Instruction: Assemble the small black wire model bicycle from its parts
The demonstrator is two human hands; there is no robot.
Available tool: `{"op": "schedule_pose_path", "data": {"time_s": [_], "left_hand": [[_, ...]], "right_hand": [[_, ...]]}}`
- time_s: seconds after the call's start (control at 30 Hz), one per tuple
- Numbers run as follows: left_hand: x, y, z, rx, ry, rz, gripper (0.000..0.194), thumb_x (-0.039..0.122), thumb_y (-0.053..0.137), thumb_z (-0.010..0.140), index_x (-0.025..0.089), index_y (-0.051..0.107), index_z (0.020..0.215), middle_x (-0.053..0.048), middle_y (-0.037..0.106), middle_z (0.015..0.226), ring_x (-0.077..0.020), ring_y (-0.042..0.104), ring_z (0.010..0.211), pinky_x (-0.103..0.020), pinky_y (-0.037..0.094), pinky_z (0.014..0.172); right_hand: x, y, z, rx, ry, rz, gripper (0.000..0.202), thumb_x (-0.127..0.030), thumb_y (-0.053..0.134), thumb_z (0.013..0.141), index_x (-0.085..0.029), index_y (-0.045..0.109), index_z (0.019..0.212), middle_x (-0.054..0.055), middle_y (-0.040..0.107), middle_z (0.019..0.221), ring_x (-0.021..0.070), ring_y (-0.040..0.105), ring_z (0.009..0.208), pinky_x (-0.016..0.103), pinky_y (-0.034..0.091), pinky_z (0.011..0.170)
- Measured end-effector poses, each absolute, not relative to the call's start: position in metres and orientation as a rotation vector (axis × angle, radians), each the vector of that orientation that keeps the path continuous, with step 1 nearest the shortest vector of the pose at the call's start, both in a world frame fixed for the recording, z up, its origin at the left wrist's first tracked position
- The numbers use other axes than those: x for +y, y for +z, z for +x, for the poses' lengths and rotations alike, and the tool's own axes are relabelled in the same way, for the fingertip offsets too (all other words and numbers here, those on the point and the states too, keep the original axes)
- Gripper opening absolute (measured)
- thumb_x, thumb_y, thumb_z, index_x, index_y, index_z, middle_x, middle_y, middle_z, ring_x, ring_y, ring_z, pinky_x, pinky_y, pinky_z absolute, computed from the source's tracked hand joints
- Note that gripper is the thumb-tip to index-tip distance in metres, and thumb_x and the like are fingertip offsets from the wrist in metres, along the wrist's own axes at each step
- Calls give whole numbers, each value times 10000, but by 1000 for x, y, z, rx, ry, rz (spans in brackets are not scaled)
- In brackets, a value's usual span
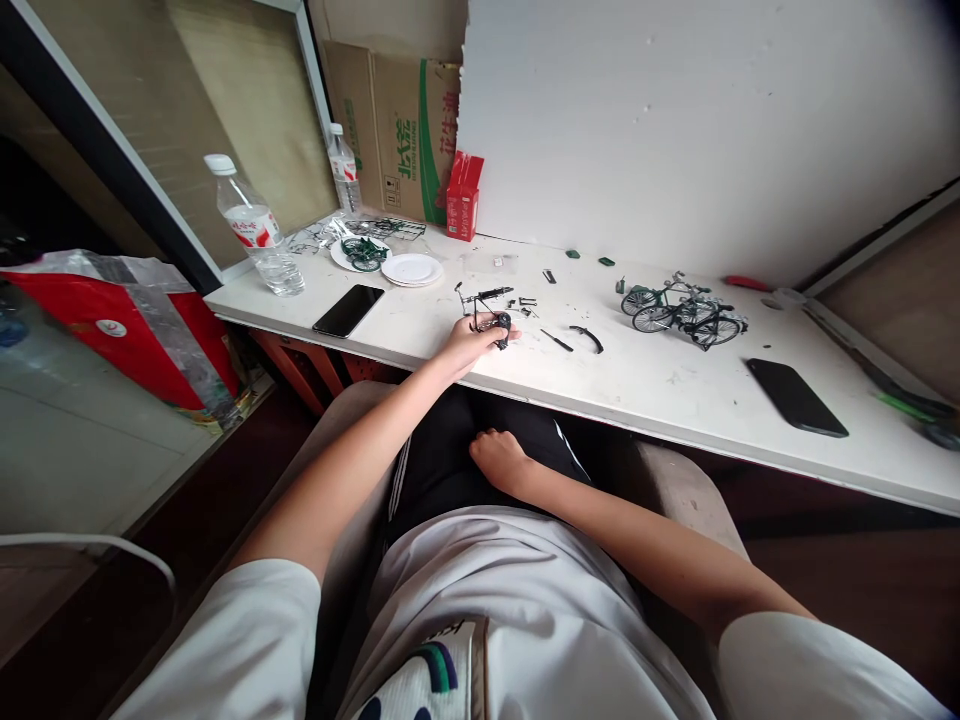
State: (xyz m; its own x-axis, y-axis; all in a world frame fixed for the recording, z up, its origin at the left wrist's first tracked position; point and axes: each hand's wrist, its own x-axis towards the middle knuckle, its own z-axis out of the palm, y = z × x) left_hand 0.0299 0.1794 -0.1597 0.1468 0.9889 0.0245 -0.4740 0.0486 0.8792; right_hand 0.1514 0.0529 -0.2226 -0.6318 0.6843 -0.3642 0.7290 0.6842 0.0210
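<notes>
The right hand (501, 460) lies in the lap on black trousers (442, 455), forearm slanting in from the lower right, its fingers folded into a loose fist (whether anything is inside, I cannot tell). The left arm stretches forward from the lower left, its wrist just over the near edge of the bench (660, 375). There the left hand (466, 345) has its thumb and fingers closed on one black frame (503, 327), thin bars rising above the grip; the frame is at the bench's front, near the middle.

Two phones lie flat, the right phone (796, 397) and the left phone (349, 310), one well to each side of that hand. Just right of the frame are one rod (556, 340) and one curved strip (586, 338), with several tiny parts (527, 301) (too small to count) behind them. Farther right stand two bikes (685, 312), overlapping. On the left, one green bike (364, 254) rests on a plate (338, 255), beside a plate stack (412, 268). Two bottles stand upright, the near bottle (259, 240) and the far bottle (345, 180). Two green bits (606, 261) lie toward the back; one red box (465, 197) stands before one carton (401, 130).
</notes>
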Motion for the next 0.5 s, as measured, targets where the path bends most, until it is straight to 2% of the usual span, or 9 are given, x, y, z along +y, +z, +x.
{"op": "schedule_pose_path", "data": {"time_s": [0.07,0.13,0.33,0.5], "left_hand": [[179,-159,29,743,1283,901,333,85,799,800,101,698,1117,-148,819,1040,-239,810,981,-341,499,959],[179,-160,29,742,1283,904,328,90,799,804,103,699,1116,-146,821,1035,-240,809,993,-345,501,972],[179,-161,29,736,1276,935,310,124,830,792,120,712,1078,-119,823,993,-238,806,1008,-359,512,1015],[179,-163,29,721,1314,926,355,136,854,753,131,709,1077,-110,816,1027,-245,800,1013,-374,529,1000]], "right_hand": [[57,-210,159,2598,-237,1110,274,-133,522,1065,-92,740,1226,215,763,1221,307,773,1089,361,592,853],[62,-196,168,2718,-439,1029,240,-203,522,1098,-131,725,1205,163,767,1215,274,761,1089,333,567,864],[75,-146,190,2973,-1134,786,164,-240,528,1099,-181,677,1061,66,745,1022,171,665,866,278,495,782],[93,-116,207,3082,-1622,931,364,-532,534,1097,-189,636,1030,31,658,879,158,607,778,288,511,756]]}}
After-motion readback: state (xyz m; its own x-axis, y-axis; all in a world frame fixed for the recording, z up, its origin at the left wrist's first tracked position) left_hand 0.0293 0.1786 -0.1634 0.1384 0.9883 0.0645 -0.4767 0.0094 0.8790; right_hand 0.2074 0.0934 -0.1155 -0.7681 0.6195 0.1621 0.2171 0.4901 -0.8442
